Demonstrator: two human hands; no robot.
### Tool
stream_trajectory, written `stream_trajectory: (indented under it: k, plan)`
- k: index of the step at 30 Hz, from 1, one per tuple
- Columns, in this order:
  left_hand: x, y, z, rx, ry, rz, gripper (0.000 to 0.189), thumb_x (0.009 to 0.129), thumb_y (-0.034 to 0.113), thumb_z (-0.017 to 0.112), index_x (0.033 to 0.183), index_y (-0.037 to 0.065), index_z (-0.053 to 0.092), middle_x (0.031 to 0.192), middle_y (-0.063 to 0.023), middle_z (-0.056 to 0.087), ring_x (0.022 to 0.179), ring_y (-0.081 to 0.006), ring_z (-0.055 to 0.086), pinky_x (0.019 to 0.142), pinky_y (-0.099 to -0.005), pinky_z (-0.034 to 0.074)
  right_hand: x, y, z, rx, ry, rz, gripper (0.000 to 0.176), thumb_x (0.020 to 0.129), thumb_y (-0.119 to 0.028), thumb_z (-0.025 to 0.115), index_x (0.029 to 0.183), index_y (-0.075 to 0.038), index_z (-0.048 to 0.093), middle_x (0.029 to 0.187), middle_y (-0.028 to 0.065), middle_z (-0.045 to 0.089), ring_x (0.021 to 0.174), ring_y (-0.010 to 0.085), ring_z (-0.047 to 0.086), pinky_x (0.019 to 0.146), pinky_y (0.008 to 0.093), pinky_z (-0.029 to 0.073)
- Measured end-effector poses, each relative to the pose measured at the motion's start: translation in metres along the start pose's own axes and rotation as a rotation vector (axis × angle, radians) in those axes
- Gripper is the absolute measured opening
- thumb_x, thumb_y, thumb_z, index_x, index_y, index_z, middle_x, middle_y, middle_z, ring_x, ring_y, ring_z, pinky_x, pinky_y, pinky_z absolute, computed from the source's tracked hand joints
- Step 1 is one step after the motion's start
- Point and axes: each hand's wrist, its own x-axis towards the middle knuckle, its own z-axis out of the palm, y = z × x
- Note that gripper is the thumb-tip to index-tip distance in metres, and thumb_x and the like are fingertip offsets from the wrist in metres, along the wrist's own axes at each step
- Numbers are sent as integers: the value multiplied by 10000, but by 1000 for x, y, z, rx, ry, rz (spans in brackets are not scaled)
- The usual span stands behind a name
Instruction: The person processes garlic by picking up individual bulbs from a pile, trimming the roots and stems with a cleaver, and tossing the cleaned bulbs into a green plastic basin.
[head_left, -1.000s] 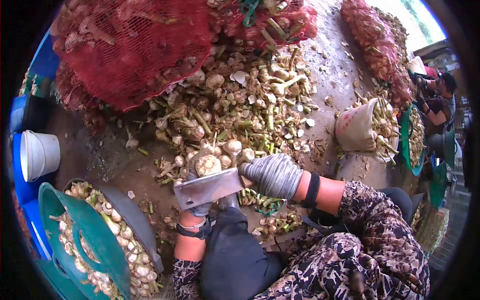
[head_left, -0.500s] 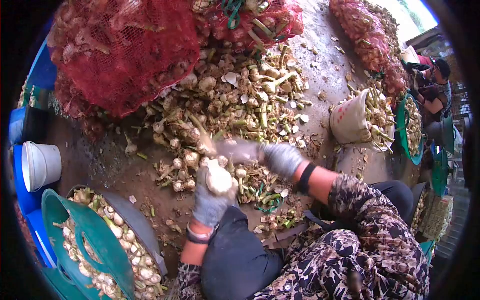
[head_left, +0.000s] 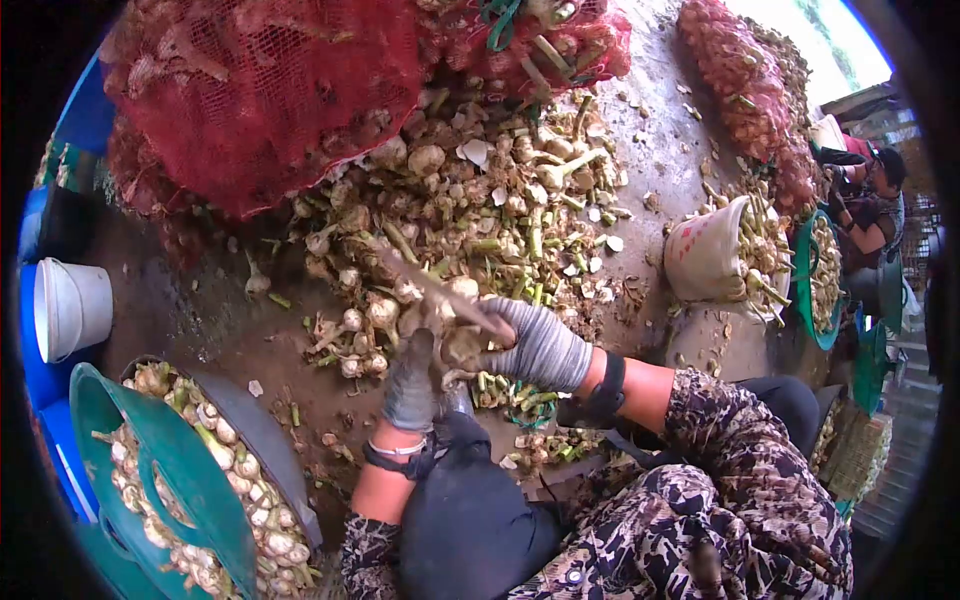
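Note:
Both of my hands wear grey knit gloves and are close together above the pile of garlic. My left hand (head_left: 410,385) is closed on a garlic bulb (head_left: 462,346), which sits between the two hands. My right hand (head_left: 542,345) grips a knife (head_left: 440,290), its blade slanting up and left across the top of the bulb. The right fingers come right up to the bulb's side. Beyond the blade, loose garlic bulbs (head_left: 382,312) and cut stalks (head_left: 535,235) lie heaped on the ground.
Red mesh sacks (head_left: 270,100) of garlic rise behind the pile. At lower left stands a green tub (head_left: 190,470) beside a dark basin of trimmed bulbs, with a white bucket (head_left: 80,310) above. A white pail (head_left: 705,255) of stalks is at right. Another person (head_left: 880,210) sits far right.
My right hand has come in against the bulb, and the knife, blurred before, now lies over it. The bulb has turned from its pale side to a browner one.

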Motion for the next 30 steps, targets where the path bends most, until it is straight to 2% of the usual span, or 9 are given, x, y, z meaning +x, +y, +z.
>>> stream_trajectory:
  k: [3, 11, 14, 16, 18, 20, 23, 26, 30]
  plan:
    - [-13, -73, -38, 1144, -42, 164, 411, 973, 326, 522, 1313, 96, 506, 1281, -104, 579, 1225, -318, 526, 1069, -425, 381, 0, -12, -9, -545, -158, 15, 556, 774, -382, 777, 1197, -88, 571, 1019, 172, 661, 921, 378, 650, 789, 418, 521]
    - [-16, -37, -10, 1586, 148, 329, 325, 953, 179, 538, 1262, 79, 550, 1275, -132, 562, 1192, -307, 521, 1078, -435, 354, -1, -33, -43, -841, -247, 68, 265, 817, -305, 705, 984, -115, 626, 769, 160, 642, 761, 374, 654, 670, 427, 517]
    - [-29, 33, 22, 455, 367, -117, 417, 993, 339, 532, 1286, 42, 535, 1117, -85, 634, 1025, -213, 612, 910, -336, 492, -3, 10, -68, -850, -189, 316, 318, 862, -397, 648, 969, -98, 640, 804, 179, 663, 779, 375, 659, 702, 445, 517]
    - [-53, 60, 1, -35, 651, 241, 364, 971, 358, 578, 1203, 77, 578, 984, -81, 655, 815, -171, 625, 775, -289, 523, -10, 41, -87, -964, -141, 392, 343, 867, -418, 647, 948, -84, 649, 815, 183, 671, 778, 372, 660, 708, 448, 514]
    - [-84, 137, 17, -622, 298, 728, 503, 920, 275, 613, 1333, 33, 458, 1241, -121, 537, 1111, -207, 513, 960, -426, 408, -29, 81, -93, -662, 31, 362, 192, 814, -198, 737, 910, -62, 642, 748, 75, 662, 701, 125, 563, 673, 333, 498]
    - [-123, 191, 8, -1026, -65, 997, 661, 878, 202, 632, 1439, 0, 345, 1450, -141, 413, 1351, -247, 382, 1092, -510, 300, -27, 55, -81, -718, 23, 441, 169, 820, -163, 735, 918, -58, 645, 736, 39, 642, 730, 83, 533, 679, 320, 493]
    - [-122, 191, -20, -619, 60, 1046, 685, 886, 200, 615, 1462, -7, 309, 1449, -173, 420, 1363, -300, 385, 1093, -521, 307, -21, 39, -69, -628, 28, 401, 242, 837, -300, 705, 941, -86, 660, 772, 128, 657, 729, 248, 609, 689, 382, 503]
    - [-70, 123, -76, 826, 661, 397, 506, 868, 56, 624, 1352, -9, 494, 1312, -117, 557, 1214, -237, 524, 1045, -351, 408, -20, 30, -61, -691, -1, 347, 337, 852, -404, 674, 967, -87, 664, 805, 203, 663, 766, 381, 655, 700, 439, 512]
    - [-14, -30, -172, 1102, 632, -229, 500, 855, 193, 653, 1331, 79, 550, 1342, -173, 560, 1235, -304, 547, 1067, -370, 404, -19, 29, -60, -761, -48, 363, 378, 845, -417, 681, 998, -71, 659, 800, 223, 657, 748, 406, 642, 685, 459, 511]
